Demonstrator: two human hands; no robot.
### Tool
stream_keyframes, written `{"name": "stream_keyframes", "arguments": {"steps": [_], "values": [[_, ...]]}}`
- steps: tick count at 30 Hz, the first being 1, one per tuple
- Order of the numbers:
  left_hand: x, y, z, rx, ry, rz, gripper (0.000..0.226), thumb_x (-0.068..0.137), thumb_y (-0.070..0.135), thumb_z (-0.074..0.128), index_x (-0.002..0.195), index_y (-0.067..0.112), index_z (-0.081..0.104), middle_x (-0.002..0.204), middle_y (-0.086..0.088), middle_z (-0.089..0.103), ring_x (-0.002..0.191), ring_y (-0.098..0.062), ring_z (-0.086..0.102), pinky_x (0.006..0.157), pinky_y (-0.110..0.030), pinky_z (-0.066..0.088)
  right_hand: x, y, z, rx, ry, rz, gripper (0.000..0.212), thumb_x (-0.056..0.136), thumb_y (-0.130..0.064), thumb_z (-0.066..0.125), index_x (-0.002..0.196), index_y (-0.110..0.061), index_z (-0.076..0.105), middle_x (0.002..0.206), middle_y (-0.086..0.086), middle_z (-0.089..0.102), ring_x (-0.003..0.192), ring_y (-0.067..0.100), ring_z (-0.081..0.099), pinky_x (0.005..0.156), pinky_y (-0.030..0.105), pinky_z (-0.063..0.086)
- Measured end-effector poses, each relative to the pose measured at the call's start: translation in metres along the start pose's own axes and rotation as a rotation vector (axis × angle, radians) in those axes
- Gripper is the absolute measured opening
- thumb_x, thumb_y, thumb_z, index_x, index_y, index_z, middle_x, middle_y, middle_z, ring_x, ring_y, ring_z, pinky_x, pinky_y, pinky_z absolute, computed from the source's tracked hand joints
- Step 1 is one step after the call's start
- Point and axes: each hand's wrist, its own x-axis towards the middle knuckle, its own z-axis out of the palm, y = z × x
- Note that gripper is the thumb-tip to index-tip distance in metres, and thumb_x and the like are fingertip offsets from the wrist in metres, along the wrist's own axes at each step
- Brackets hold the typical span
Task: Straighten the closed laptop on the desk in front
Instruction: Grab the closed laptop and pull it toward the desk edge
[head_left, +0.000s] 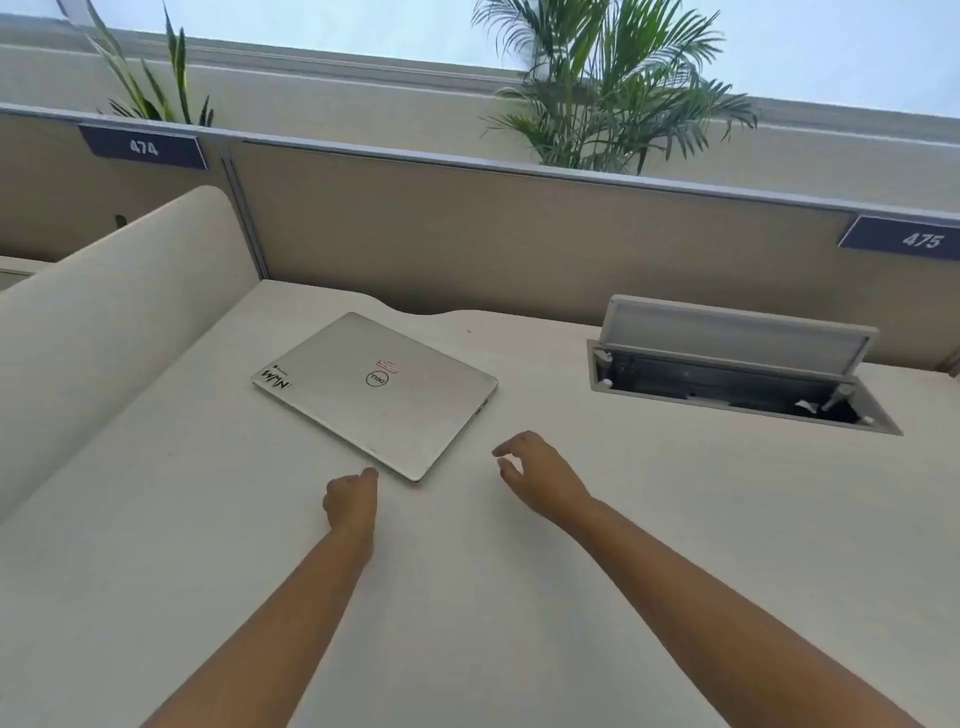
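A closed silver laptop (375, 393) lies flat on a pale desk (519, 597), turned at an angle to the desk's edges, one corner pointing toward the person. Its lid carries a round logo in the middle, a small red-and-white label just above that, and a black-and-white sticker at the left corner.

Two bare forearms reach in from the bottom of the view. The left hand (350, 501) is loosely curled, holding nothing, with a fingertip at the laptop's near edge close to the nearest corner — whether it actually touches cannot be told. The right hand (535, 475) sits to the right of the laptop, apart from it, fingers bent and spread, empty.

To the right, a cable box (737, 374) set into the desk stands with its lid tilted up. A beige partition (519, 234) runs behind the desk, bearing number plates 474 and 475 — leafy plants (613, 88) rise beyond it.
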Motion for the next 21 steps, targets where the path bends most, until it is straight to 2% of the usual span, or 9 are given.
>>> {"name": "stream_keyframes", "arguments": {"steps": [1,2,3,4,6,9,12,17,21], "values": [[0.005,0.003,-0.001,-0.058,-0.016,0.029,0.023,0.083,0.020,0.052,0.063,0.012,0.044,0.084,-0.013,0.047,0.074,-0.027,0.041,0.061,-0.030,0.032,0.009,-0.003,0.001,-0.006,0.027,-0.023,0.027,0.093,-0.021,0.046,0.115,-0.017,0.061,0.122,0.005,0.054,0.110,0.018,0.053,0.093,0.029,0.040],[0.010,0.004,-0.001,-0.100,-0.032,0.019,0.015,0.084,0.023,0.052,0.078,0.009,0.054,0.093,-0.014,0.049,0.080,-0.030,0.047,0.066,-0.032,0.039,0.017,-0.004,0.001,-0.018,0.044,-0.045,0.027,0.092,-0.018,0.046,0.114,-0.016,0.062,0.119,0.004,0.055,0.109,0.019,0.054,0.091,0.028,0.041],[0.020,0.005,-0.001,-0.150,-0.047,0.010,0.027,0.086,0.025,0.052,0.103,0.005,0.056,0.103,-0.016,0.051,0.092,-0.033,0.052,0.079,-0.036,0.044,0.026,-0.007,0.001,-0.040,0.066,-0.070,0.027,0.092,-0.014,0.045,0.112,-0.015,0.063,0.117,0.004,0.057,0.107,0.019,0.055,0.089,0.028,0.041],[0.026,0.006,0.000,-0.217,-0.040,-0.002,0.045,0.087,0.027,0.052,0.123,0.001,0.047,0.109,-0.015,0.052,0.099,-0.032,0.053,0.090,-0.039,0.042,0.035,-0.011,0.001,-0.057,0.087,-0.086,0.028,0.091,-0.011,0.044,0.110,-0.015,0.064,0.116,0.004,0.058,0.106,0.020,0.056,0.088,0.028,0.042],[0.036,0.010,-0.001,-0.278,-0.010,0.037,0.057,0.089,0.026,0.050,0.136,-0.001,0.033,0.108,-0.012,0.053,0.097,-0.024,0.054,0.091,-0.034,0.041,0.051,-0.015,0.004,-0.069,0.142,-0.114,0.030,0.090,-0.005,0.043,0.107,-0.013,0.066,0.114,0.004,0.060,0.105,0.019,0.056,0.087,0.025,0.041],[0.050,0.012,-0.004,-0.259,0.031,0.161,0.045,0.092,0.024,0.048,0.128,-0.003,0.044,0.103,-0.014,0.061,0.085,-0.025,0.063,0.070,-0.023,0.052,0.074,-0.020,0.013,-0.076,0.178,-0.155,0.031,0.090,-0.003,0.042,0.110,-0.013,0.064,0.117,0.003,0.058,0.110,0.017,0.054,0.088,0.024,0.041],[0.069,0.014,-0.012,-0.257,0.042,0.199,0.034,0.091,0.025,0.051,0.102,-0.006,0.060,0.087,-0.017,0.065,0.070,-0.023,0.067,0.045,-0.017,0.054,0.098,-0.022,0.021,-0.108,0.109,-0.178,0.030,0.091,-0.010,0.048,0.119,-0.014,0.057,0.123,0.004,0.051,0.115,0.018,0.048,0.091,0.029,0.043],[0.084,0.023,-0.013,-0.171,0.082,0.204,0.038,0.087,0.030,0.058,0.065,-0.001,0.059,0.061,-0.016,0.063,0.042,-0.013,0.064,0.040,-0.019,0.052,0.133,-0.019,0.024,-0.055,0.028,-0.211,0.040,0.083,-0.030,0.066,0.120,-0.018,0.057,0.123,0.001,0.050,0.118,0.016,0.044,0.097,0.024,0.036],[0.083,0.025,-0.011,-0.144,0.116,0.194,0.037,0.086,0.030,0.060,0.073,-0.005,0.062,0.061,-0.015,0.065,0.047,-0.016,0.064,0.040,-0.018,0.051,0.157,-0.017,0.029,-0.068,0.051,-0.134,0.055,0.079,-0.038,0.069,0.127,-0.019,0.050,0.134,0.002,0.044,0.127,0.018,0.037,0.106,0.035,0.034]]}}
